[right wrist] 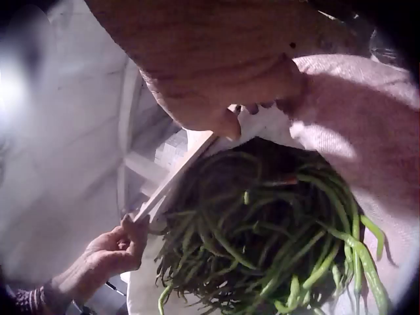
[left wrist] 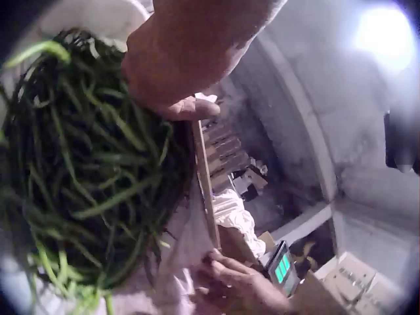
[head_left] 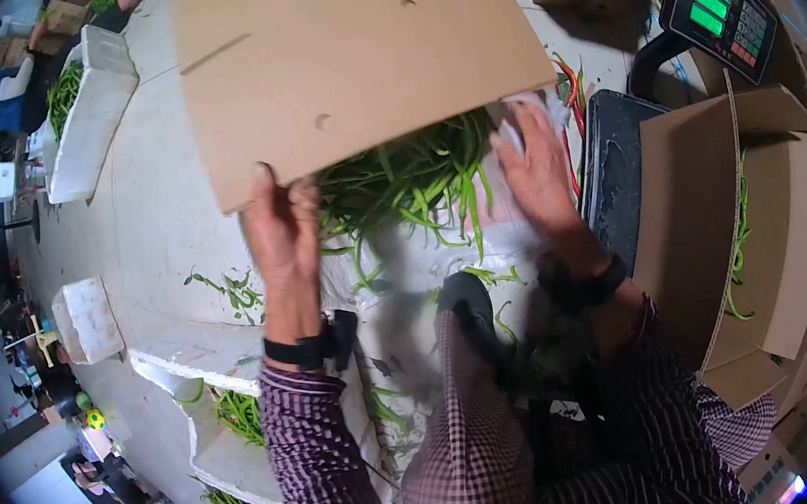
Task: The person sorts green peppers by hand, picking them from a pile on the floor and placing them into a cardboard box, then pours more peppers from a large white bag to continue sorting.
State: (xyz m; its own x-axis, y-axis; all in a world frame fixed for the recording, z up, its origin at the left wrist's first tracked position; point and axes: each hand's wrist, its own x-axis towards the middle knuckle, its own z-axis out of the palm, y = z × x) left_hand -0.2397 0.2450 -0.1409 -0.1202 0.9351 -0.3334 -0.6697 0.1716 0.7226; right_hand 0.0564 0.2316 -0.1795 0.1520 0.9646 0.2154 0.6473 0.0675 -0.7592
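A large flat cardboard sheet leans over a heap of long green chili peppers. My left hand grips the sheet's near left corner, thumb up along its edge. Close under its near right corner, my right hand pinches pale cloth of a pinkish woven sack; the hand is slightly blurred. The peppers lie in this sack, their far part hidden by the cardboard. In the right wrist view, the cardboard's edge runs between both hands.
To the right stand a scale with a lit green display and an open cardboard box with some peppers. White foam boxes stand left. Loose peppers lie on the floor. Another person is at the far left.
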